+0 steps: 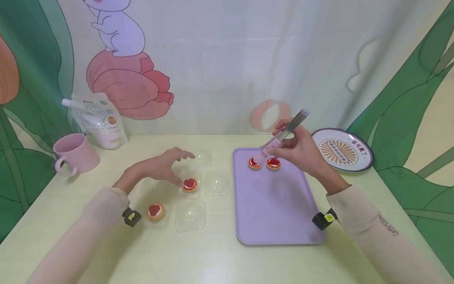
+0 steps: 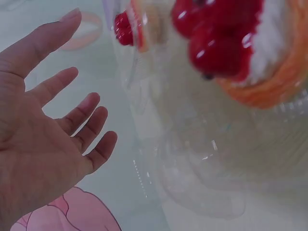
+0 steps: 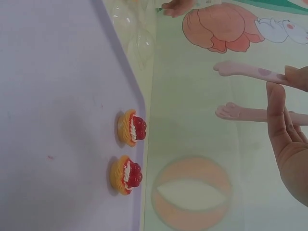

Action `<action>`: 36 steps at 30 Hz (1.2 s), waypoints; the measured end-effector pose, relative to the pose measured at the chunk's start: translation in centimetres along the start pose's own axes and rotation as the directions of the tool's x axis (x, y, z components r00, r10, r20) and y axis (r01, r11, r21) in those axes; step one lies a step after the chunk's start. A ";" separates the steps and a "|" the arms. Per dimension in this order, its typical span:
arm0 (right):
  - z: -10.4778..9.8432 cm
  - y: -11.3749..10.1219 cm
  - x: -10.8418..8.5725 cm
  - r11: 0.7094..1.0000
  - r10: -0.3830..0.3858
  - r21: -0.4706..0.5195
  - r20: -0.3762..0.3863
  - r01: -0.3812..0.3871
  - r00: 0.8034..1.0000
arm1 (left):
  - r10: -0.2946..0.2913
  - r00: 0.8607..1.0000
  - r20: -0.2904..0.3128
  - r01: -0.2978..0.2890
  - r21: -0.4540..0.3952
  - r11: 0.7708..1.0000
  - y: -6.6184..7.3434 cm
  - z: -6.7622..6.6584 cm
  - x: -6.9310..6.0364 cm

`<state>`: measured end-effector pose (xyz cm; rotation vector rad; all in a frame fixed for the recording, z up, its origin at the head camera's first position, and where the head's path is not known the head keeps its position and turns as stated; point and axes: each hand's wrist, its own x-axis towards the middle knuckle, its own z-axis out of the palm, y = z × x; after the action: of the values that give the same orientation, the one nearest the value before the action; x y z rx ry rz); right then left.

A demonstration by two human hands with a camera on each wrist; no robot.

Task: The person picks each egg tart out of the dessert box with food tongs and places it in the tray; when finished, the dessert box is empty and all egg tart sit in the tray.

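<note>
The right hand holds pink-tipped metal tongs between thumb and fingers; in the right wrist view the tong tips stand apart with nothing between them. Below, two red-topped tarts lie at the far end of the purple tray. The left hand, fingers spread and holding nothing, hovers over the clear containers, its thumb near a tart in one of them. Another tart sits in a container nearer the front. In the left wrist view the hand is beside the containers.
Further clear containers stand left of the tray. At the back left are a pink mug and a white pouch. A patterned plate lies right of the tray. A printed curtain hangs behind the table.
</note>
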<state>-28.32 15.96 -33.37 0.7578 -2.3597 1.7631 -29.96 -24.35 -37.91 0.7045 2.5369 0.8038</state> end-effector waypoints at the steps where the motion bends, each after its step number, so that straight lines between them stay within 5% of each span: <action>1: 0.0 -0.1 0.0 1.000 -0.004 0.007 0.001 0.004 1.000 | 0.004 1.000 0.009 -0.004 0.000 1.000 0.1 0.3 0.0; 11: 0.7 -0.8 -0.5 0.998 -0.049 0.031 0.007 0.049 0.999 | -0.026 0.998 0.058 0.022 0.068 0.997 -0.2 1.7 0.2; 23: 1.4 -1.5 -0.5 0.996 -0.081 0.042 0.030 0.080 0.996 | -0.115 0.980 0.161 0.092 0.142 0.985 0.3 1.8 1.3; 31: 1.6 -2.1 -0.7 0.993 -0.095 0.073 0.036 0.092 0.995 | -0.220 0.960 0.172 0.195 0.152 0.969 0.9 2.1 1.6; 36: 1.9 -2.5 -0.9 0.992 -0.109 0.074 0.036 0.106 0.993 | -0.197 0.970 0.141 0.179 0.126 0.976 0.7 1.8 1.3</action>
<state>-26.03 14.02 -32.08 0.9205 -2.2437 1.8138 -29.83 -22.35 -39.09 0.5267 2.4777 0.5258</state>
